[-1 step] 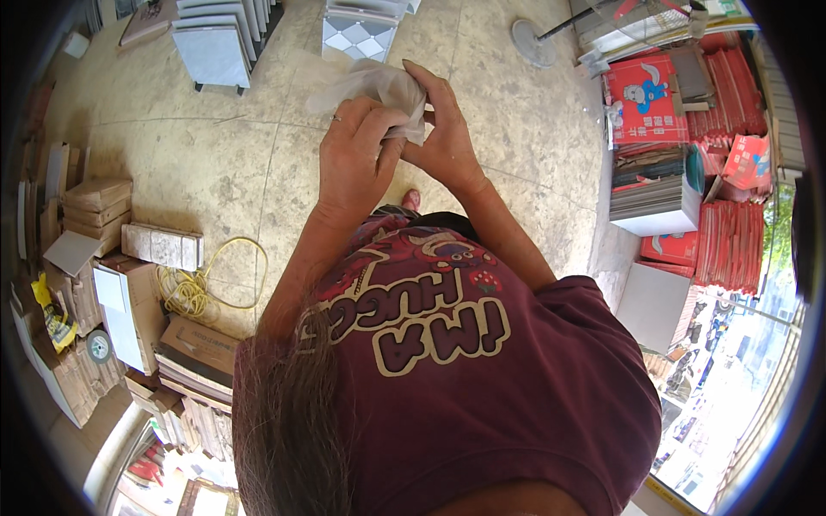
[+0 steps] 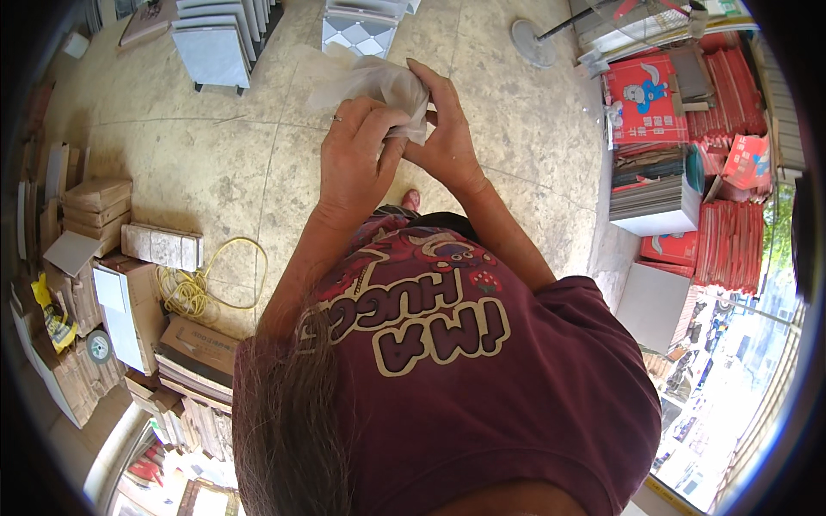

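A crumpled, translucent whitish plastic bag [image 2: 383, 84] is held up in front of my body, above the floor. My left hand [image 2: 360, 155] grips its near side with the fingers curled in; a ring shows on one finger. On the other side my right hand [image 2: 449, 138] curves round the bag, index finger stretched along the far edge and thumb close to the left hand's fingertips. Folds of the film hide some of the fingertips. Whether anything lies inside the bag, I cannot tell.
Tile display racks [image 2: 211, 56] and a patterned tile stand [image 2: 359, 36] stand ahead. Stacked cartons [image 2: 97, 206] and a coiled yellow hose or cable [image 2: 185, 291] lie at left. Red cartons [image 2: 645, 99] line the right side, near a fan's round base [image 2: 534, 43].
The bag and my right fingers have shifted very slightly to the right. Both hands keep their hold.
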Tool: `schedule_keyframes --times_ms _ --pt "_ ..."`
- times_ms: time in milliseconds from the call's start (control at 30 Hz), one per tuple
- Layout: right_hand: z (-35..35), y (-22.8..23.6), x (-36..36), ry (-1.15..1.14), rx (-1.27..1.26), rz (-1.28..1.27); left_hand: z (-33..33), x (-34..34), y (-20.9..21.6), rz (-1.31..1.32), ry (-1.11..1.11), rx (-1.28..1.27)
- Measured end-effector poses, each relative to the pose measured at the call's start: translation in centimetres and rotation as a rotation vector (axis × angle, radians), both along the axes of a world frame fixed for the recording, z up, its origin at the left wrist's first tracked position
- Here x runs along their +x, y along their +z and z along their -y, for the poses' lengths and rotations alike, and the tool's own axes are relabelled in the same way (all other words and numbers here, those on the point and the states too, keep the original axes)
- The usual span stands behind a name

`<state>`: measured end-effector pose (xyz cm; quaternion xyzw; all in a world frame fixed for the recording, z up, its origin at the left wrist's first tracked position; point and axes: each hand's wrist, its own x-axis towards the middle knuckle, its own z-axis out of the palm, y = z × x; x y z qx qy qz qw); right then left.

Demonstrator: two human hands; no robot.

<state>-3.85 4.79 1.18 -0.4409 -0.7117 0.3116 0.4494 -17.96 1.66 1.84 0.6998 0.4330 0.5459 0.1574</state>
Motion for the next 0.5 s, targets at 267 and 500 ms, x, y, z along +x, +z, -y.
schedule_keyframes --times_ms 267,500 --pt "-0.17 -0.86 0.59 -0.066 -0.018 -0.221 0.2 0.81 -0.01 0.173 0.061 -0.065" --pt "0.34 -0.56 0.6 -0.007 -0.169 -0.409 0.47 0.82 0.17 0.126 -0.069 0.007"
